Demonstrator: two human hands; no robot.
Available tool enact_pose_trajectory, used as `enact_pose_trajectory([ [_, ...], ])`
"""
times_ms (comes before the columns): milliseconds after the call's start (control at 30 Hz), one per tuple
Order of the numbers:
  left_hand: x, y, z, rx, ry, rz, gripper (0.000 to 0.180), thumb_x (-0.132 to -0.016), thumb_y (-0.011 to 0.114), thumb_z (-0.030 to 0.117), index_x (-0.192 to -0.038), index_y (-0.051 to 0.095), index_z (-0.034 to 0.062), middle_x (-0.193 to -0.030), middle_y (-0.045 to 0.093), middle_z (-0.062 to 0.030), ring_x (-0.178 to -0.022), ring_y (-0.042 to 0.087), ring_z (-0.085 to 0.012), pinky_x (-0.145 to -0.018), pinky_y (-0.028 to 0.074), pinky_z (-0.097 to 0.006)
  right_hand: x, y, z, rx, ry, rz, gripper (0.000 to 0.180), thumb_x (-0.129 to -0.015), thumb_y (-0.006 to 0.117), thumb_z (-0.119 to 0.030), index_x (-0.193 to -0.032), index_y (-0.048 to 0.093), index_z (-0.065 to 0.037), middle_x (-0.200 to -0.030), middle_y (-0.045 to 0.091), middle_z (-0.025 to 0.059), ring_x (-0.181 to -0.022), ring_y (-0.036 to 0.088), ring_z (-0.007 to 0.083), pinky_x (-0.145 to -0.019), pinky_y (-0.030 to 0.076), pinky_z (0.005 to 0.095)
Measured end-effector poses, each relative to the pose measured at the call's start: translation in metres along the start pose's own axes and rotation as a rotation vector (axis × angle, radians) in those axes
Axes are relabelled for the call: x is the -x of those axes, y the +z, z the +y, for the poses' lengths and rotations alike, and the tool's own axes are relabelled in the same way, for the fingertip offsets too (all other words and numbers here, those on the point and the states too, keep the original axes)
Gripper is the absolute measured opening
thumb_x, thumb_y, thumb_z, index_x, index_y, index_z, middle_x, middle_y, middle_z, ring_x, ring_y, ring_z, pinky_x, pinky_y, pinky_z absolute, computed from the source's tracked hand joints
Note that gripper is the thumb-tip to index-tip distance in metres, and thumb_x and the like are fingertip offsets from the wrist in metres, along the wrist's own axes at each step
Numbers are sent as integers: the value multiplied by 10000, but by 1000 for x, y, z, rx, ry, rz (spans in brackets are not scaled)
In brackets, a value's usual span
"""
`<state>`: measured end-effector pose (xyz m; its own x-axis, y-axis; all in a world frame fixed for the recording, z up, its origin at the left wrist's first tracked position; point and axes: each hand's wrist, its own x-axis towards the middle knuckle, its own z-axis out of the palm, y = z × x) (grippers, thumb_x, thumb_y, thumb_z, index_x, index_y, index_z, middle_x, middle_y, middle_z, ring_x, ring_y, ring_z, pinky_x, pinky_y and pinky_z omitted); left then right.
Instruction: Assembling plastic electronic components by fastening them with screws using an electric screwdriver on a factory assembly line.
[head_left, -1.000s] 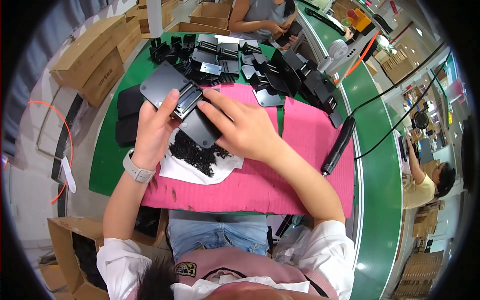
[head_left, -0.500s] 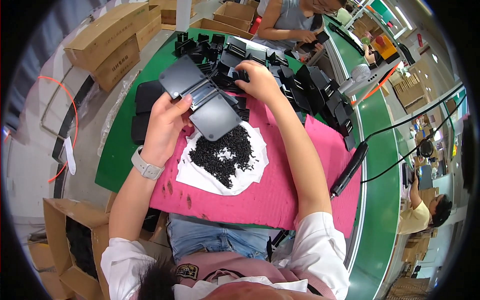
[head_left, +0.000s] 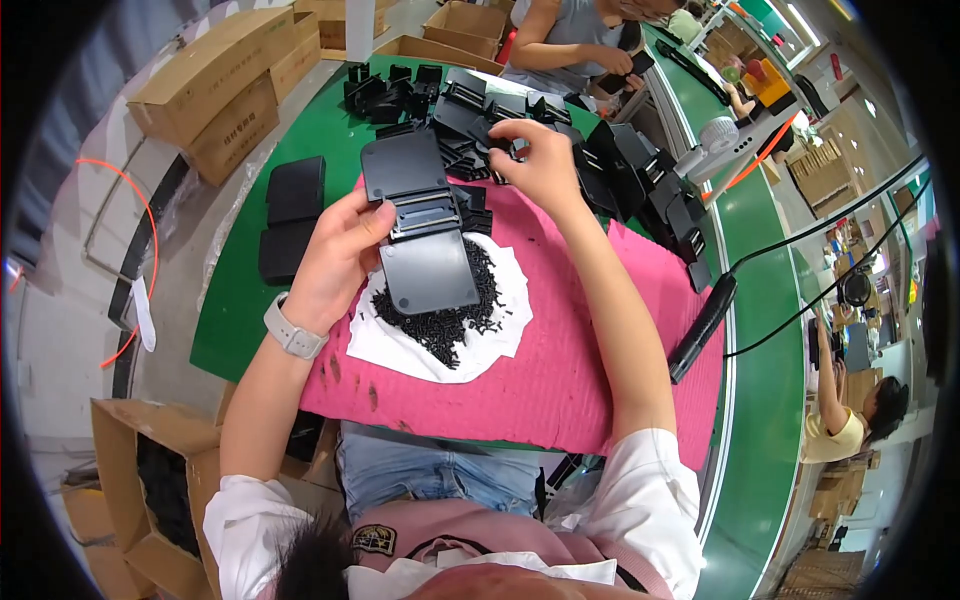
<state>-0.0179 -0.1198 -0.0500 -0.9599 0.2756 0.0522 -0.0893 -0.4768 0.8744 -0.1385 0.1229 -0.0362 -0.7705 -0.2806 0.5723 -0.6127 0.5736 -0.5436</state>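
Black against the pink sheet (head_left: 560, 380) — the left hand (head_left: 340, 250) has its grip clamped on the two-panel bracket (head_left: 430, 275), over the small black pieces (head_left: 440, 340). The right hand (head_left: 548, 172) curls at the black parts (head_left: 465, 98); whether it pinches one, I can't tell. Looks like part-picking — next calls for a sure pinch, bracket steady.

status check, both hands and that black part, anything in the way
Left hand gripping black two-plate part. Right hand at black parts pile, grip unclear. Part partly blocks view of small black pieces.
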Motion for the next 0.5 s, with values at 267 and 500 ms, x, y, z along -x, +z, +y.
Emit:
enact_pose_trajectory([
  [267,9,7,1,-135,-59,-167,370,-904,628,200,-1209,537,11,-1057,611,-26,-891,560,-62,-775,460,-213,76,-33,-97,57,-527,-36,279,-597,705,-36,-869,646,-56,-998,643,84,-829,619,266,-639,536,344],
  [500,11,19,-2,-125,-74,-219,391,-902,629,193,-1213,524,-19,-1077,611,-47,-929,583,-74,-804,478,-228,92,-29,-100,9,-472,-64,274,-620,711,-54,-888,659,-51,-1007,644,79,-875,611,274,-666,541,345],
])
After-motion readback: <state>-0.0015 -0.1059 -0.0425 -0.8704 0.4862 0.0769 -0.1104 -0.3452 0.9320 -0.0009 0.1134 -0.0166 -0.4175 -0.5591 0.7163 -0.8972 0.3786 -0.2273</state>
